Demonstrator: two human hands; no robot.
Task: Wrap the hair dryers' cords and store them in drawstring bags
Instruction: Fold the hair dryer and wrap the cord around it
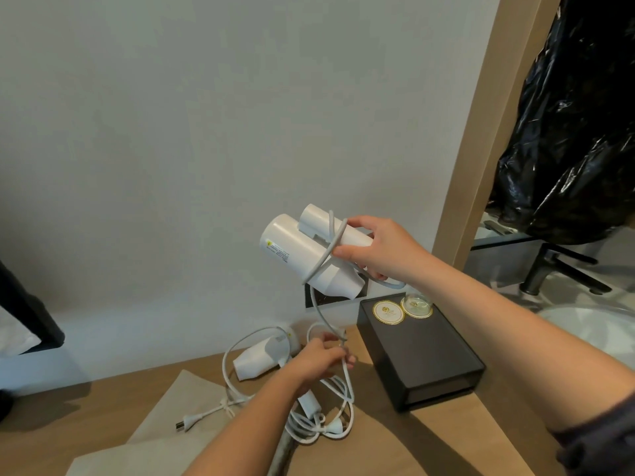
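While the right grip (381, 250) holds a white hair dryer (295, 249) up in front of the wall (171, 132), fingers and thumb curled round its folded handle and pinning a turn of cord against it, the left grip (318, 360) hangs lower, just above the bench (429, 448), with its fingers closed round the same cord (321, 314). The cord-wrapping step looks to be in hand, and early: only a loop or two crosses the dryer. Most of the length lies slack in a loose pile (319, 424) on the near bench.

The next move probably calls for the left grip to feed cord up and round the body under light tension. The right grip would meanwhile keep the first turn from slipping.

A second hair dryer (261, 355) lies on the bench just behind the left grip. Its own cord (225, 369) loops out to the left and ends in a plug (182, 424). Two flat beige pieces (178, 400), likely the bags, lie on the near left.

On the right of the wooden bench stands a black box (422, 355), with a glass (417, 302) on its far end. Farther right a wood-framed mirror (567, 262) shows a dark tap (546, 269) and a black plastic bag (577, 132).
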